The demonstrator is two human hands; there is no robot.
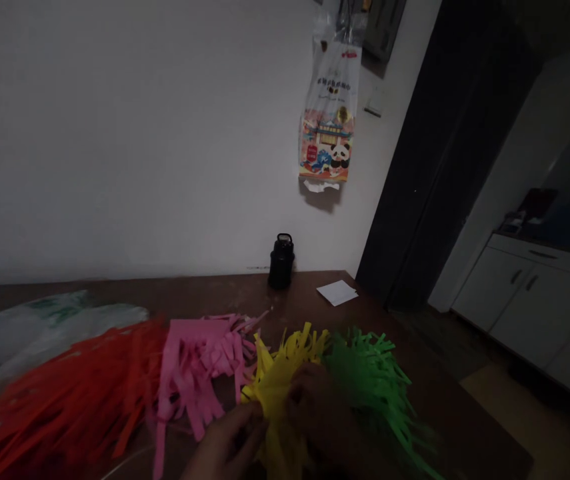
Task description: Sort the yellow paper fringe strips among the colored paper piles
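A yellow fringed tissue-paper bunch (275,383) lies in front of me, its cut strips pointing away over the brown table. My left hand (229,443) is at its left edge, fingers curled and pinched on the paper. On its right side my right hand (317,403) is closed, fingertips pressed to the yellow paper. Dim light and blur hide exactly what each fingertip grips. Pink fringed paper (197,347) lies to the left, beyond my left hand. Green fringed paper (372,373) spreads just right of my right hand.
Red fringed paper (89,393) covers the table's left side, beside a crumpled clear plastic bag (55,327). A black bottle (281,263) stands by the wall, with white paper (337,292) near the table's corner. A printed tissue pack (329,120) hangs above.
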